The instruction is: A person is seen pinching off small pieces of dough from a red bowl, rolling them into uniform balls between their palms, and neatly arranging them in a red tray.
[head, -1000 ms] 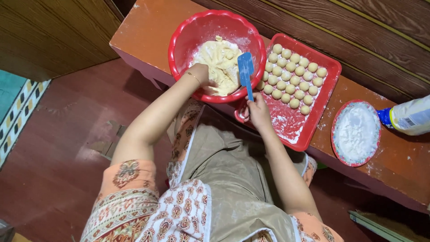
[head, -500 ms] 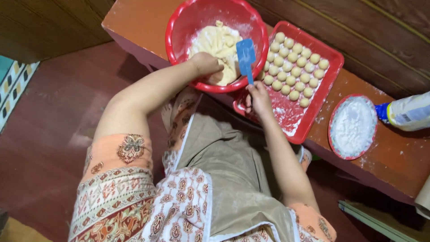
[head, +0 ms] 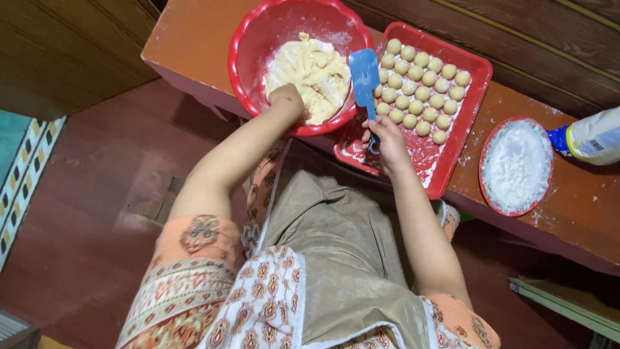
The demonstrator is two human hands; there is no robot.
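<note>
1. Since the earlier frame, little is changed: left hand (head: 287,100) kept pressed, fingers curled, into pale dough mass (head: 313,68) inside round red plastic bowl (head: 248,39).
2. Right hand (head: 386,137) closed on blue plastic spatula (head: 365,77); long axis pointing away from the body, blade over the bowl rim beside red rectangular tray (head: 475,84) on the surface.

Single head-worn view, looking steeply down over the person's own lap and arms, facing a low wooden bench (head: 194,45) against a plank wall. Medium-close: bench crossing the upper frame diagonally, red floor (head: 84,213) filling the lower left. No second view sharing anything.
</note>
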